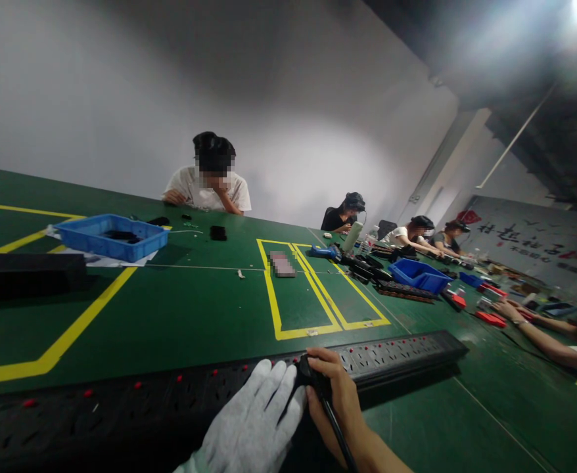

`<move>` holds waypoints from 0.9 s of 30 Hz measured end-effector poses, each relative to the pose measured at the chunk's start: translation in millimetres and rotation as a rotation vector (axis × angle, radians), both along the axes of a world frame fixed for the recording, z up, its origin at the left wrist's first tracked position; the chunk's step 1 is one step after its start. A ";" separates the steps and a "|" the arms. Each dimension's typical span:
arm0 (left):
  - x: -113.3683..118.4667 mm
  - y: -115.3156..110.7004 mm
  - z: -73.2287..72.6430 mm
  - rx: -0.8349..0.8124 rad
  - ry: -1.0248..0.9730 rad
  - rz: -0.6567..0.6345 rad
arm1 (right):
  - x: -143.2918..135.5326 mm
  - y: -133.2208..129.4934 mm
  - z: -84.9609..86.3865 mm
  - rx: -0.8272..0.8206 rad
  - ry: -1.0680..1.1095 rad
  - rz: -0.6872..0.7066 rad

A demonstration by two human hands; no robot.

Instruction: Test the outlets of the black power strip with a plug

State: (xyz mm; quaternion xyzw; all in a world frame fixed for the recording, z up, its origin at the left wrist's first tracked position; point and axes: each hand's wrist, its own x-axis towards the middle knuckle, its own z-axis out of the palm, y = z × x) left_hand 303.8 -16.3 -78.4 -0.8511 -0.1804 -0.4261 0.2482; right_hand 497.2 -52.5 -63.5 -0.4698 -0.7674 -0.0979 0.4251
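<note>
A long black power strip [401, 355] with sockets and small red parts crosses the near side of the green table. My left hand [256, 417], in a grey-white work glove, lies flat on it with the fingers stretched out. Beside it, my bare right hand [340, 394] grips a black plug [306, 369] at one of the sockets. A black cord [334, 424] runs from the plug down along my right palm. The plug's prongs are hidden, so how far it sits in the socket cannot be told.
A blue tray [115, 246] with dark items stands at the left, near a black bar [27, 272]. A phone [283, 264] lies inside yellow tape lines. Farther right are a blue bin [419, 274] and piled black parts. Several people sit around the table [209, 302].
</note>
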 end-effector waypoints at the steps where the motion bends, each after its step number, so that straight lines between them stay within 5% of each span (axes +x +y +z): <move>1: 0.5 0.4 -0.6 0.005 -0.011 -0.009 | 0.0 -0.2 0.3 -0.003 0.000 -0.002; 27: -0.2 -1.2 -0.9 -0.009 -0.002 -0.024 | 3.1 -7.0 10.9 -0.085 0.021 0.055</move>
